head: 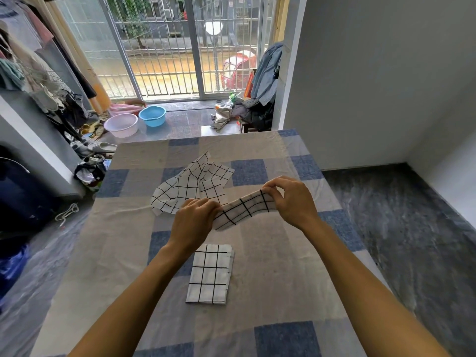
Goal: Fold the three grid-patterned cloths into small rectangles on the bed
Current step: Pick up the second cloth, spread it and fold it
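Cloth [244,210] hangs taut above the bed [270,266], left hand [192,222] and right hand [291,197] each pinching an end, likely to align edges; one folded cloth [210,274] lies nearer; a crumpled cloth [190,184] waits beyond.

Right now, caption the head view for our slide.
Left hand and right hand hold a white black-gridded cloth between folded cloth and crumpled cloth.
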`<state>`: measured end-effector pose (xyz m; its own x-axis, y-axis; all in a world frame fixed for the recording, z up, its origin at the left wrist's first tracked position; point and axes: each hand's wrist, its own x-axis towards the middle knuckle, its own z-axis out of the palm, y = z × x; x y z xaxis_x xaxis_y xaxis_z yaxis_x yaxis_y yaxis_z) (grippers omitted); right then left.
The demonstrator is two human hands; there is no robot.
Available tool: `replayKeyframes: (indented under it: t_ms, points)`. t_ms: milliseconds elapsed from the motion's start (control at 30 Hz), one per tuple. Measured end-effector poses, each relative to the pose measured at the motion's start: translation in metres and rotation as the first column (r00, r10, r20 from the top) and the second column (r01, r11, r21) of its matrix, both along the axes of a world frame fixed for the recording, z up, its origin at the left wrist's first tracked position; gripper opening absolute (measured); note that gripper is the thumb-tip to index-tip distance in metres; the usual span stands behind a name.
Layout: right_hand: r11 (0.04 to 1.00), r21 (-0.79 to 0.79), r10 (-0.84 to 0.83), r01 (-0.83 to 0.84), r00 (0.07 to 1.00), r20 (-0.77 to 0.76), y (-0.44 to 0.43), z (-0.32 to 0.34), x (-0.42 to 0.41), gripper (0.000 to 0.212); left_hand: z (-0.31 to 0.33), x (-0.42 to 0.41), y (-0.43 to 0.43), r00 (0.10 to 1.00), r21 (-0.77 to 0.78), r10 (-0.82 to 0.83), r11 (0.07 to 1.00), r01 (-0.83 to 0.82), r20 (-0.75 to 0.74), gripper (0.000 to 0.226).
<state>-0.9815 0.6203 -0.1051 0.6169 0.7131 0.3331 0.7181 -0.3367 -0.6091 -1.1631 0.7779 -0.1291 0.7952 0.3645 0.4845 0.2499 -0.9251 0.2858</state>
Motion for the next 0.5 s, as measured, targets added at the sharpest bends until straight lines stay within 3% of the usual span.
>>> replayKeyframes:
  t_ms: [167,300,400,500]
  points:
    - [0.996,-0.077,-0.037,0.043,0.996,0.087,-0.001,-0.009,-0.004,0.019,0.002,0.007,0.005,0.995,0.131,-0.058,0.989,0.069,-0.081,0.011]
    - [0.974,-0.216,0.102,-0.069,0.984,0.146,0.008,-0.012,-0.023,0.037,0.006,0.015,0.006,0.983,0.202,-0.084,0.972,0.117,-0.166,0.017]
    - [0.971,-0.197,0.172,-0.133,0.966,0.192,0.020,-0.015,-0.038,0.025,0.011,0.021,-0.001,0.978,0.241,-0.122,0.957,0.161,-0.169,0.016]
    - [0.986,-0.123,0.140,-0.110,0.950,0.279,0.024,-0.013,-0.038,0.012,0.014,0.021,-0.002,0.979,0.244,-0.140,0.954,0.174,-0.151,0.016]
